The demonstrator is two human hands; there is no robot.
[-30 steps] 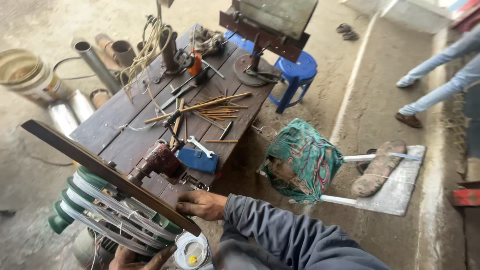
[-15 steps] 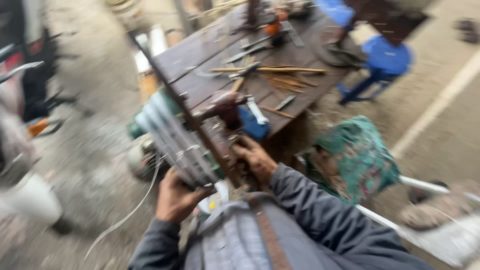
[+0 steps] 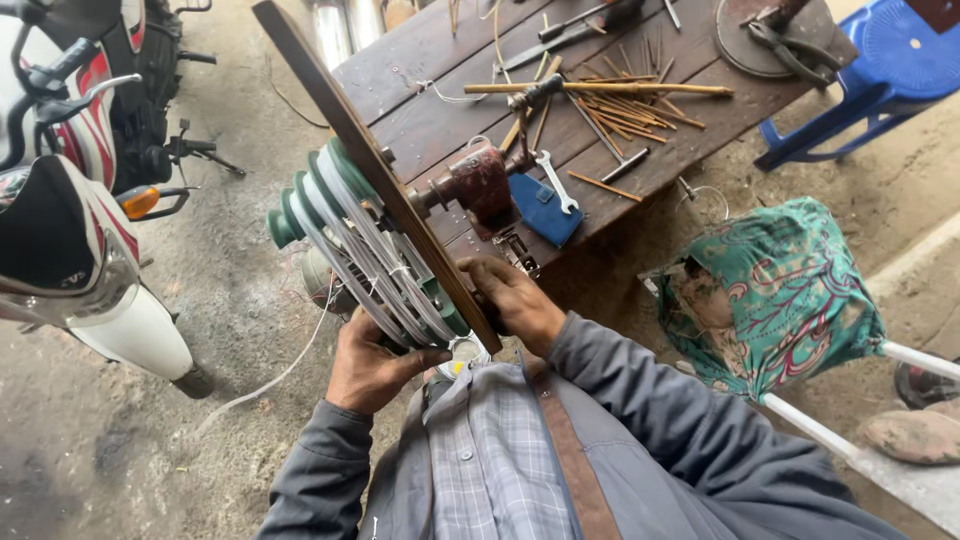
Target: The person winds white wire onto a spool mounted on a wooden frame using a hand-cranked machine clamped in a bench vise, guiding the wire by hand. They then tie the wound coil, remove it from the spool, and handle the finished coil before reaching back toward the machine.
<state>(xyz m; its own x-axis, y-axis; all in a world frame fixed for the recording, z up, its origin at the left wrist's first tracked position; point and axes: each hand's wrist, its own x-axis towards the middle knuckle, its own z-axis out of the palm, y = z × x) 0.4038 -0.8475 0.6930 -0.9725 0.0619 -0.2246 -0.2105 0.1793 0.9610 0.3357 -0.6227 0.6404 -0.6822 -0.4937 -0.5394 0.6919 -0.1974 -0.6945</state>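
A green stepped coil former wound with pale wire sits on a long dark wooden bar, fixed to a rusty red winding machine at the edge of the wooden workbench. My left hand cups the lower end of the green former from below, fingers curled against the wire. My right hand rests on the other side of the bar, close to the machine's crank, gripping the bar's lower end.
Thin wooden sticks, a spanner, a blue pad and tools lie on the bench. A white and red motorbike stands at left. A patterned cloth-covered seat is at right, a blue plastic stool beyond.
The view has swung left and come closer. My left hand has moved up onto the green former, and my right hand has shifted from the bench edge to the bar.
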